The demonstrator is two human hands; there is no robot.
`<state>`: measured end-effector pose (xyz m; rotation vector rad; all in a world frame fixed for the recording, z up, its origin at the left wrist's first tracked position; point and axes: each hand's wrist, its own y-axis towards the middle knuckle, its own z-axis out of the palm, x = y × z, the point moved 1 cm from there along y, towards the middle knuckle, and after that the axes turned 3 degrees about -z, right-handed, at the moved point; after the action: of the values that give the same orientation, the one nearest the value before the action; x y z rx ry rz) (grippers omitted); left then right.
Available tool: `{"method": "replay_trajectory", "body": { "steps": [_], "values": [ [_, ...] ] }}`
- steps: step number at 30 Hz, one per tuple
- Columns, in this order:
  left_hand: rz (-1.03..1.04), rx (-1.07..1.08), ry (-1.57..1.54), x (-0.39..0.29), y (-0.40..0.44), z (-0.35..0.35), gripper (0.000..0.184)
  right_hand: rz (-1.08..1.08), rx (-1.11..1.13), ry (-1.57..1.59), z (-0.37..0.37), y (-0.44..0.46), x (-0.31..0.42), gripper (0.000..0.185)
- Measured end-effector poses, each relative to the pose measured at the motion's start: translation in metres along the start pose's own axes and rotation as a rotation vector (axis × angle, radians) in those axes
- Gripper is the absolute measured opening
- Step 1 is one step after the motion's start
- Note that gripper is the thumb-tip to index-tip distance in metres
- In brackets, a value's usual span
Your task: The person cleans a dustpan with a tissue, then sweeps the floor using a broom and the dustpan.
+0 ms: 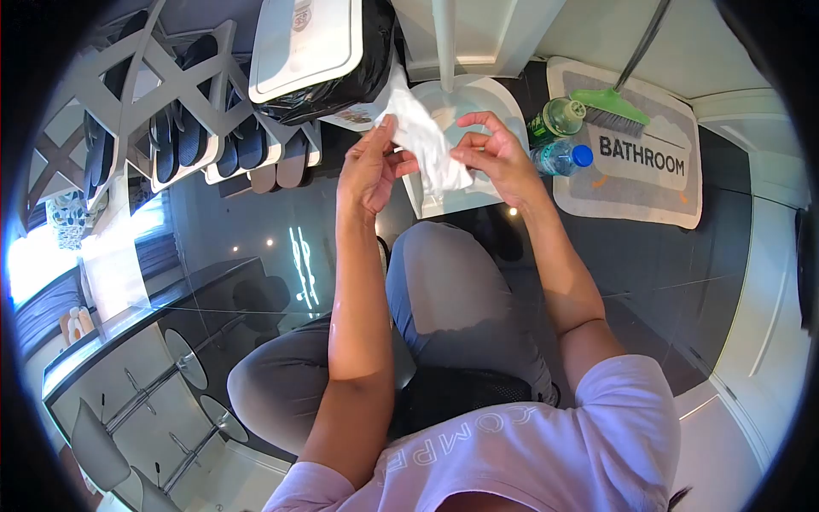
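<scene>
- Sheet (pixel 424 143) of soft white material, cloth or tissue, hangs creased between 2 bare hands, above a white plastic dustpan (pixel 505 98) with an upright pole (pixel 444 38).
- Left hand (pixel 368 166): thumb and fingers pinch the sheet's left edge.
- Right hand (pixel 493 158): thumb and index finger close on the sheet's right edge; the other fingers curl loosely.
- Beside the sheet, a bin with a smooth, rounded white lid (pixel 307 51) and a crinkled, shiny black plastic bag (pixel 373 72). An emblem on the lid is too small to read.
- Right of the dustpan, 2 plastic bottles: a green bottle (pixel 554 119) and a clear bottle (pixel 554 160) with a round blue cap.
- Pale grey mat (pixel 627 198) with a lighter border, printed "BATHROOM" in dark capitals. A green broom head (pixel 610 104) with dark bristles rests over it.
- At left, a criss-cross rack (pixel 168 64) holding dark slippers (pixel 193 141).
- Smooth grey trousers (pixel 456 282) on bent knees; lilac shirt (pixel 537 465) with outlined letters, "COMPE" readable.
- Dark, glossy floor (pixel 640 256), reflecting lights.
</scene>
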<state>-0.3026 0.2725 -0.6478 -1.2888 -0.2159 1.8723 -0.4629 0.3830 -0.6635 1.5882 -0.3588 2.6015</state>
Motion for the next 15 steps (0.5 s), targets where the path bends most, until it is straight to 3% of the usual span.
{"method": "replay_trajectory", "body": {
  "steps": [1,3,4,8,11,13,15],
  "values": [
    [0.000,0.000,0.000,0.006,0.002,-0.002,0.024,0.001,0.000,0.000,0.000,0.000,-0.002,0.035],
    [-0.168,0.055,0.026,0.013,-0.002,0.008,0.036,-0.072,-0.202,-0.088,-0.004,0.003,-0.008,0.032],
    [-0.152,0.134,0.094,0.018,-0.003,0.009,0.059,-0.086,-0.231,-0.171,-0.006,0.003,-0.009,0.022],
    [0.056,-0.070,0.397,0.026,-0.006,0.020,0.072,-0.083,-0.263,-0.171,-0.013,0.004,-0.006,0.021],
    [0.139,0.052,0.410,0.022,-0.001,0.020,0.057,-0.236,-0.190,-0.251,-0.016,0.001,0.001,0.022],
    [0.167,0.060,0.432,0.021,0.005,0.019,0.048,-0.417,-0.068,-0.694,-0.014,-0.002,0.003,0.031],
    [0.193,0.070,0.456,0.021,0.006,0.020,0.040,-0.497,-0.060,-0.861,-0.018,-0.001,0.004,0.029]
  ]
}}
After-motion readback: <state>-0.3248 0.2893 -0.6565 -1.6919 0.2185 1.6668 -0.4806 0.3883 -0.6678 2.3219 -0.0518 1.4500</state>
